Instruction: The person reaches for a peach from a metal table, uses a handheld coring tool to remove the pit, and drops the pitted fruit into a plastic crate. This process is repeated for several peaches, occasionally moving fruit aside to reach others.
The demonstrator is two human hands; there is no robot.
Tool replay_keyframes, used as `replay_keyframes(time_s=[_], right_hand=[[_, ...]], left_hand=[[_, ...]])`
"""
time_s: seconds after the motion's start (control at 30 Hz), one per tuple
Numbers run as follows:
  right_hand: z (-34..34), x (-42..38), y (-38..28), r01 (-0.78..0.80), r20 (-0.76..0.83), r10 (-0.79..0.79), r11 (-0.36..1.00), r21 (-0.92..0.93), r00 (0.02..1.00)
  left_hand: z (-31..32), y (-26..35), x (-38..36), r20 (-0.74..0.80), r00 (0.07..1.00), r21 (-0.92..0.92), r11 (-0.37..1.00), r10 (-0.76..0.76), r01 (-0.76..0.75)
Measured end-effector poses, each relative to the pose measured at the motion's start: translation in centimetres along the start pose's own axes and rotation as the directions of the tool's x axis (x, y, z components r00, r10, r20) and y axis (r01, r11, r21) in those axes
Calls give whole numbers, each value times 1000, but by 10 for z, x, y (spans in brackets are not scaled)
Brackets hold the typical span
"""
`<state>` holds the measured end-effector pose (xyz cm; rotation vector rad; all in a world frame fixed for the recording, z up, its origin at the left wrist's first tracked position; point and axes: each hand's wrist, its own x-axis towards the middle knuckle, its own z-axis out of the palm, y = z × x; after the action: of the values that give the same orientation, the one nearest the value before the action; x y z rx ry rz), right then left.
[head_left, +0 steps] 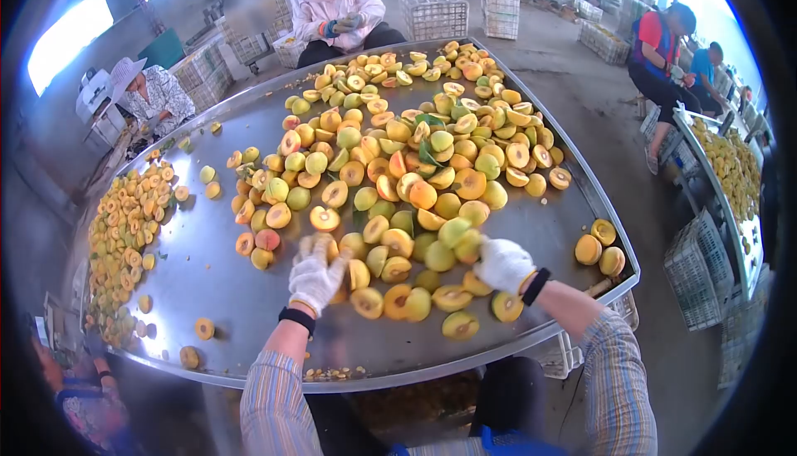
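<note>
Both my hands wear white gloves and work at the near side of a pile of halved yellow peaches (pixel 397 243). My left hand (pixel 315 277) has its fingers stretched forward and apart, resting against peaches at the pile's left front. My right hand (pixel 502 267) reaches in from the right, its fingertips at greenish-yellow peaches (pixel 455 232) that are blurred by motion. Its fingers are smeared, so I cannot tell whether they grip one. Several cut halves (pixel 459 325) lie face up between and in front of my hands. Green leaves (pixel 427 153) show among the fruit.
The metal table (pixel 249 307) has a raised rim. More halves (pixel 124 224) heap along its left side, and a small group (pixel 602 248) sits at the right edge. Loose pits (pixel 332 373) lie near the front rim. People (pixel 340 8) sit around; crates (pixel 433 13) stand behind.
</note>
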<state>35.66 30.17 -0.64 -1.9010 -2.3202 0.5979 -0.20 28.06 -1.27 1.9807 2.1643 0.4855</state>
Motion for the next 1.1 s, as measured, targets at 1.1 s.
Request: replay_keyframes(time_s=[1.1], right_hand=[[0,-139,94,109,-494,82,933,344,866]], left_hand=[[68,201,85,498,753,-29,876,431,-482]])
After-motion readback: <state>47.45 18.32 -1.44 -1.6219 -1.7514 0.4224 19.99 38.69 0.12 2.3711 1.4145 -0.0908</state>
